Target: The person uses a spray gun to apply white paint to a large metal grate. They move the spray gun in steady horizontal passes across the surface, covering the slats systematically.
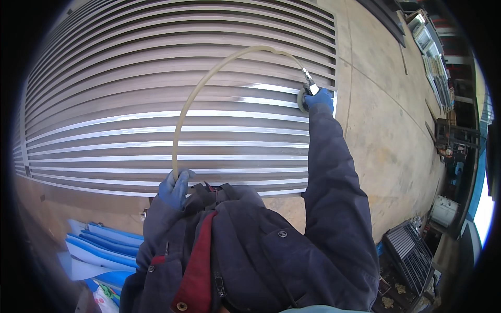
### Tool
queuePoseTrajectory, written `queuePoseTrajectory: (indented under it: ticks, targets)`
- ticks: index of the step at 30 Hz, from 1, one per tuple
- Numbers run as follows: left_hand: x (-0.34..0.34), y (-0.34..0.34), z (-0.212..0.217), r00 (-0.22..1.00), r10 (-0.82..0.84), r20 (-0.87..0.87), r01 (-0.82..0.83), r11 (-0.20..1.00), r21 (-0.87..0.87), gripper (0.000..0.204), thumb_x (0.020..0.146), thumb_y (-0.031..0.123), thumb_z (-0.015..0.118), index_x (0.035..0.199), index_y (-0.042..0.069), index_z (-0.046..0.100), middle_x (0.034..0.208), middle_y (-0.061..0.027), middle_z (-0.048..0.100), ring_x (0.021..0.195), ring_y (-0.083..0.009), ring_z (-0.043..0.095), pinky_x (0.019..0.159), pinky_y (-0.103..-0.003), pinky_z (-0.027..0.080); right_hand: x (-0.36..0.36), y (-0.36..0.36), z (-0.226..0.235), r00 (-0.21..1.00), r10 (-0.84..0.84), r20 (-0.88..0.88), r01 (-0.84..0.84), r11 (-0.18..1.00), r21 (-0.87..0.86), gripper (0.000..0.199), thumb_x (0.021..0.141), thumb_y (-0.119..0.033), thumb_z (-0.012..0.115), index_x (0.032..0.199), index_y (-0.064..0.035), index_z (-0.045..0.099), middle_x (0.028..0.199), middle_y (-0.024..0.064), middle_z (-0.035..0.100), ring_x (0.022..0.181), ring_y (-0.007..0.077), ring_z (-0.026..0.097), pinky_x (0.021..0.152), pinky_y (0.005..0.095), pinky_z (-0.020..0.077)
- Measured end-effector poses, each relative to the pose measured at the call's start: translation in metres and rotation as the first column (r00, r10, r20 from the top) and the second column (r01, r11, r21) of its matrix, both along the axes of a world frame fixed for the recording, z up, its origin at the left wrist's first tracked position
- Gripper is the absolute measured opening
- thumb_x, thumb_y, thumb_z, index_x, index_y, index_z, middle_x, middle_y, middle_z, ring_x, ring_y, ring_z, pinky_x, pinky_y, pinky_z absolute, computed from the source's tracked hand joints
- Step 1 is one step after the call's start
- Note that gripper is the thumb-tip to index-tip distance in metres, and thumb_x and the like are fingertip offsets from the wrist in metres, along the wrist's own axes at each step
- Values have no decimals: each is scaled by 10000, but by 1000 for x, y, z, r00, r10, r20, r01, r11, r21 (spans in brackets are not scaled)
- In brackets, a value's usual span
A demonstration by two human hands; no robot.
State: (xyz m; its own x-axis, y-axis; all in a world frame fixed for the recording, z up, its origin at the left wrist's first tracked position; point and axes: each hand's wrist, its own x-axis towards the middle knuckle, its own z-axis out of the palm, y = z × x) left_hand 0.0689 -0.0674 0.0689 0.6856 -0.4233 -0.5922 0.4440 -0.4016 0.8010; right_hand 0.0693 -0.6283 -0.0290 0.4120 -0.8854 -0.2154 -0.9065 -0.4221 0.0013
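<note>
From my remote post I note the right hand (321, 98) wrapped round a handheld disc tool (313, 87), its disc (301, 100) at the slatted panel (156, 93) near the right edge, contact unclear, while the left hand (175, 191) curls around the beige hose (176, 141) arching over the slats to the tool.

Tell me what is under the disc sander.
Slats of the louvered panel lie under the disc sander, bright just to its left; the patch directly beneath is covered by the sander and the gloved right hand.
</note>
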Motion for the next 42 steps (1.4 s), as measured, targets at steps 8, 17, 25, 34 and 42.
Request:
queuePoseTrajectory:
  ticks: [8,17,25,34,42]
  targets:
    - [-4,6,0,992,77,-97,-77,997,7,287,1119,256,542,1164,26,707,683,70,432,639,-9,373,562,-231,326,4,-9,2,995,101,-26,-101,995,2,605,778,-460,851,1223,-93,669,1265,208,664,1232,381,644,1011,490,549]
    - [9,51,-29,921,390,-12,-389,918,-79,336,1116,305,540,1077,10,697,607,66,436,500,-24,364,451,-225,304,27,57,-24,886,455,91,-456,890,-8,635,740,-451,877,1259,-156,660,1283,170,626,1221,379,617,1008,483,549]
    - [-1,96,-44,839,544,14,-542,838,-60,364,1113,332,544,1082,-3,684,589,43,448,468,-45,376,437,-231,325,86,142,-22,729,677,99,-678,734,-26,591,758,-413,872,1255,-177,657,1267,136,620,1192,357,622,983,483,571]
    - [-9,136,-43,750,658,66,-652,752,-97,342,1115,322,551,1065,17,699,554,42,420,441,-54,362,419,-239,330,159,263,-19,565,824,42,-825,565,11,717,744,-532,884,1323,-198,622,1288,128,598,1208,316,621,941,487,552]
    - [-16,138,-39,758,641,118,-635,767,-92,369,1112,353,552,1052,20,699,571,41,426,447,-59,375,414,-242,342,159,264,10,556,828,-71,-825,560,70,902,776,-798,715,1353,-108,649,1277,126,619,1220,309,628,965,496,537]
